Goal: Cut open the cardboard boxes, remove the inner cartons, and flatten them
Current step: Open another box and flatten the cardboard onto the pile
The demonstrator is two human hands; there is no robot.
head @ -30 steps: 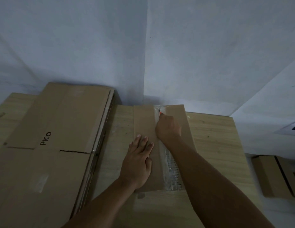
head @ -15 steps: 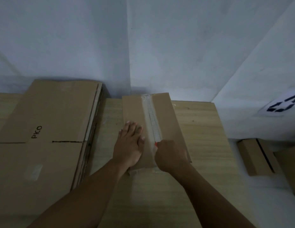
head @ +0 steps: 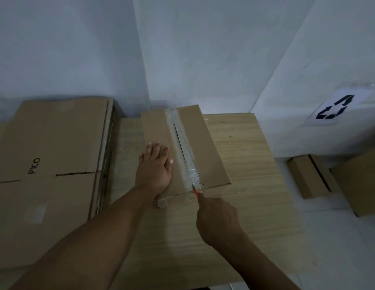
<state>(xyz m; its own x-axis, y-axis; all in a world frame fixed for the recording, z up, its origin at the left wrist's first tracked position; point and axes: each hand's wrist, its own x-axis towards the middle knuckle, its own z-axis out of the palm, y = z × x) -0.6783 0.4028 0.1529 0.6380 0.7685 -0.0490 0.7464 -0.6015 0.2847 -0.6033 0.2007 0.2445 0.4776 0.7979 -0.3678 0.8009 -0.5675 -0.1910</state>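
Head view: we're working on the box [head: 159,130] sitting on the table [head: 245,143], its long axis running straight away from us. Our left hand [head: 154,170] is lying flat, fingers spread, pressing the left flap. Our right hand [head: 218,218] is curling round an orange cutter [head: 196,192] at the box's near edge, right at the end of the taped seam [head: 185,151] (so the right hand's nearer that seam). The seam's gaping; contents aren't visible. Flattened cardboard [head: 52,147] is lying to the left.
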